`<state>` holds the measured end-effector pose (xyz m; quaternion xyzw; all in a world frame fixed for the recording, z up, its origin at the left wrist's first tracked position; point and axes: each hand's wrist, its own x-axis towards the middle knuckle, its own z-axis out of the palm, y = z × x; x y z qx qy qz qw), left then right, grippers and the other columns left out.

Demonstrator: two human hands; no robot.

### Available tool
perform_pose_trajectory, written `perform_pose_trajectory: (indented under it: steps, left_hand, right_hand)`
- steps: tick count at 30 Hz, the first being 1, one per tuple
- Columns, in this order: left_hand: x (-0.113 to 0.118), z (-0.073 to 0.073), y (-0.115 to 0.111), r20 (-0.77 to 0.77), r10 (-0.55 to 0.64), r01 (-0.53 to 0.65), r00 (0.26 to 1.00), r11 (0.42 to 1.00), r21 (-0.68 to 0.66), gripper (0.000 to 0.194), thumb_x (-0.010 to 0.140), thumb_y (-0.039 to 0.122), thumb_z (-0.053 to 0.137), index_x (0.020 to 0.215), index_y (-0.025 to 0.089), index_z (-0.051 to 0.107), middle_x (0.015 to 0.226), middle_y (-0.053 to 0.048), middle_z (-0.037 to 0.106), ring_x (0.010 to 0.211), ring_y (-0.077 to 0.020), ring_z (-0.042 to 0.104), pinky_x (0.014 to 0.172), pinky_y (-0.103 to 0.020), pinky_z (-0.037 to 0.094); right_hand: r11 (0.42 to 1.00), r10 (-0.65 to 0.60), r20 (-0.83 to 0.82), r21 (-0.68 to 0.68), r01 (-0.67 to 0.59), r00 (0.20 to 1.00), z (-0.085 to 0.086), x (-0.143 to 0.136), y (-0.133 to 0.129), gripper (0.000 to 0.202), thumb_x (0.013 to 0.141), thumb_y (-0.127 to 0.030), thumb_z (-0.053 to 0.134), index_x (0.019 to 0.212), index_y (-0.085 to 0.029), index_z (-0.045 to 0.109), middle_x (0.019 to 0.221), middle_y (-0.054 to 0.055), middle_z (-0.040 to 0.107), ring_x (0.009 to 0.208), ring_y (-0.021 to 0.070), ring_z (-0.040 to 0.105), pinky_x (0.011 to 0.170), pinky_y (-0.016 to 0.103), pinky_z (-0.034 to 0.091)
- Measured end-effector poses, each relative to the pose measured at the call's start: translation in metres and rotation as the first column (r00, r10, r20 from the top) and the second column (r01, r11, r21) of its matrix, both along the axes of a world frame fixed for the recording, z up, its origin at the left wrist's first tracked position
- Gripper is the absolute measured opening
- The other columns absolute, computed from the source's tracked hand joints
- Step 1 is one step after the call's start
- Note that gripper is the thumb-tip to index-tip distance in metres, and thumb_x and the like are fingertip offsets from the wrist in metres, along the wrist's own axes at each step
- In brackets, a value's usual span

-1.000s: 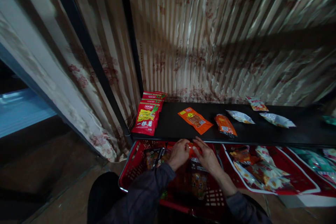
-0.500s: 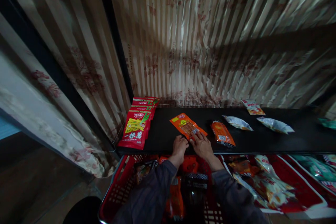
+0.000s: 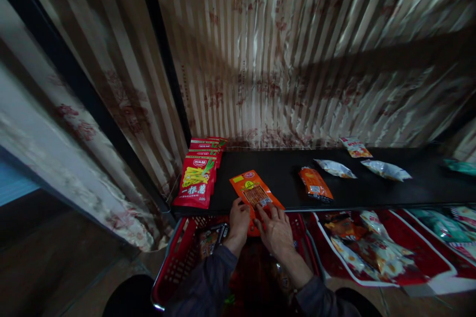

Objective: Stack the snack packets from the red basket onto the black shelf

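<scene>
An orange snack packet (image 3: 248, 192) with a clear window lies slanted at the shelf's front edge. My left hand (image 3: 239, 220) is closed at its lower left side, fingers curled against the edge. On its lower right, my right hand (image 3: 275, 230) has its fingers bent over the packet and its thumb inward. More orange wrapping shows between my hands, below the shelf edge; whether it is the same packet or a second one I cannot tell. A second orange packet (image 3: 315, 184) lies to the right. Overlapping red snack packets (image 3: 196, 181) stand at the left.
The black shelf (image 3: 275, 158) has a dark post (image 3: 163, 49) at its left. Silvery packets (image 3: 386, 170) and a white-and-red packet (image 3: 356, 147) lie farther right. Below stand a red basket (image 3: 178, 257) with packets and a red bin (image 3: 427, 262) holding more bags.
The orange packet has come nearer and a little left, its lower end now at the shelf edge. Both hands have moved down with it, and more orange wrapping shows between them.
</scene>
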<state>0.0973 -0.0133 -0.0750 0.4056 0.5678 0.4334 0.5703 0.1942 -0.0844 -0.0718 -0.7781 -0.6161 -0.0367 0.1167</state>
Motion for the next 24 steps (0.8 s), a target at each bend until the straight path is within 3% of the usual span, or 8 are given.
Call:
perform_pose_trajectory:
  steps: [9, 16, 24]
  left_hand:
    - [-0.025, -0.004, -0.012, 0.073, 0.118, -0.117, 0.99, 0.993, -0.021, 0.031, 0.071, 0.004, 0.067, 0.098, 0.015, 0.058, 0.081, -0.004, 0.066, 0.068, -0.013, 0.066, 0.063, -0.023, 0.051]
    - [-0.027, -0.005, -0.016, 0.127, 0.161, -0.156, 0.979, 0.987, -0.047, 0.031, 0.072, 0.0, 0.064, 0.097, 0.016, 0.054, 0.076, -0.001, 0.065, 0.067, -0.0133, 0.066, 0.065, -0.025, 0.053]
    - [-0.023, -0.007, -0.013, 0.097, 0.233, -0.228, 0.968, 0.972, -0.059, 0.028, 0.064, -0.005, 0.066, 0.079, 0.016, 0.056, 0.068, 0.001, 0.064, 0.063, -0.0126, 0.065, 0.067, -0.026, 0.052]
  right_hand:
    - [0.988, 0.098, -0.126, 0.133, -0.081, 0.987, -0.013, -0.023, -0.011, 0.041, 0.089, -0.034, 0.051, 0.126, -0.023, 0.064, 0.128, 0.015, 0.057, 0.119, 0.0318, 0.05, 0.101, 0.045, 0.042]
    - [0.969, 0.161, -0.192, 0.215, -0.118, 0.968, -0.02, -0.021, -0.016, 0.04, 0.091, -0.03, 0.046, 0.126, -0.019, 0.062, 0.126, 0.013, 0.059, 0.116, 0.0282, 0.053, 0.102, 0.043, 0.045]
    - [0.966, 0.197, -0.274, 0.22, -0.138, 0.941, -0.023, -0.013, -0.014, 0.04, 0.091, -0.031, 0.044, 0.123, -0.017, 0.063, 0.128, 0.013, 0.06, 0.117, 0.0268, 0.055, 0.103, 0.043, 0.045]
